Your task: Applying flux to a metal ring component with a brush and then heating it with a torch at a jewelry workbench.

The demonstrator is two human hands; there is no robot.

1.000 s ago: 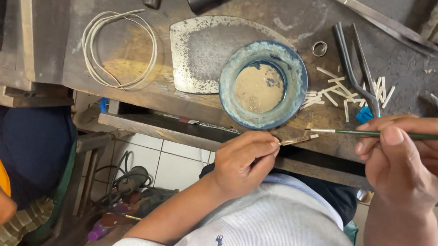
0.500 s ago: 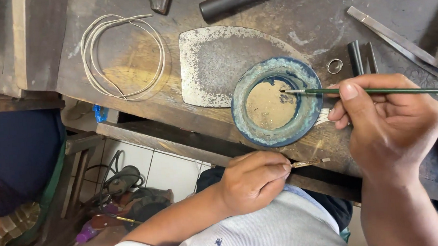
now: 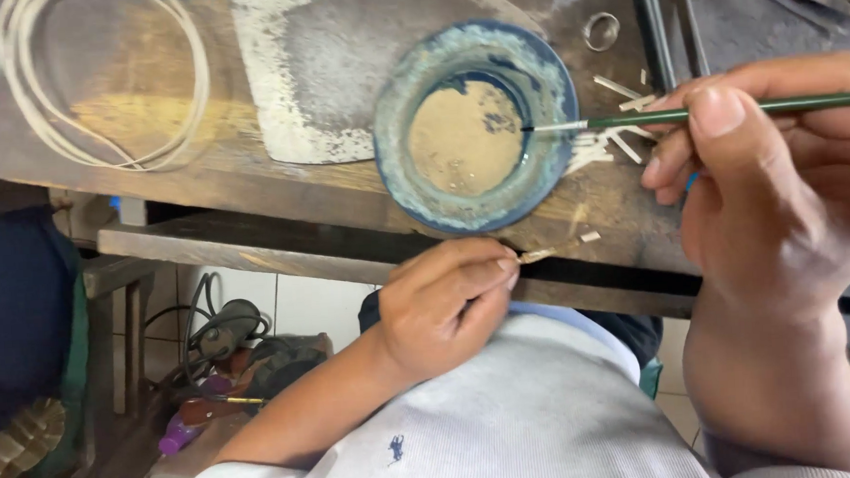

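Wire coil: is being kept flat on the bench near its left edge.
Metal plate: is lying on the bench between the coil and the bowl, its right side being overlapped by the bowl.
Left hand: is being held just below the bench's front edge, thumb and fingertips pressed together, pinching a small pale strip.
Bowl: round and blue-rimmed, is sitting near the front edge, pale liquid showing inside.
Brush: thin and green-handled, is being held level over the bowl, its tip touching the liquid's right side.
Ring: is lying just right of the bowl, toward the back.
White strips: are lying scattered beside the bowl.
Right hand: is being closed around the brush handle, thumb and fingers pinching it.
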